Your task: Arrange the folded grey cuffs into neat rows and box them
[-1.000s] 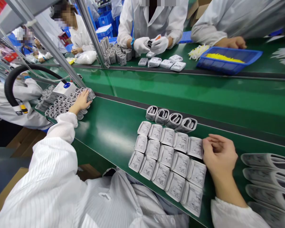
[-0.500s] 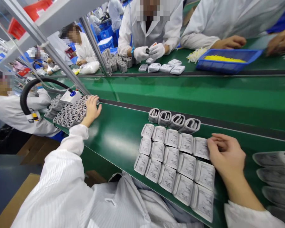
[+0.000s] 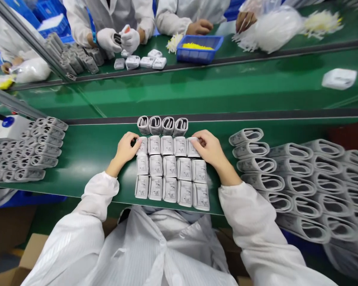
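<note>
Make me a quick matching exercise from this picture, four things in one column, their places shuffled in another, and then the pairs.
1. Left hand
2. Right hand
3. Blue tray
4. White box

A. At the right end of the far row of flat grey pieces
B. At the left end of that row
C. At the picture's left edge
D. Across the green strip, holding yellow pieces

Pairs: 1-B, 2-A, 3-D, 4-C.

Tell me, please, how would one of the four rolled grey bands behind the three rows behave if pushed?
A rolled band would probably squash somewhat, since its coil shows gaps. It may slide more readily than roll, as its open end faces up. Sideways, neighbouring bands would likely steady it.
</note>
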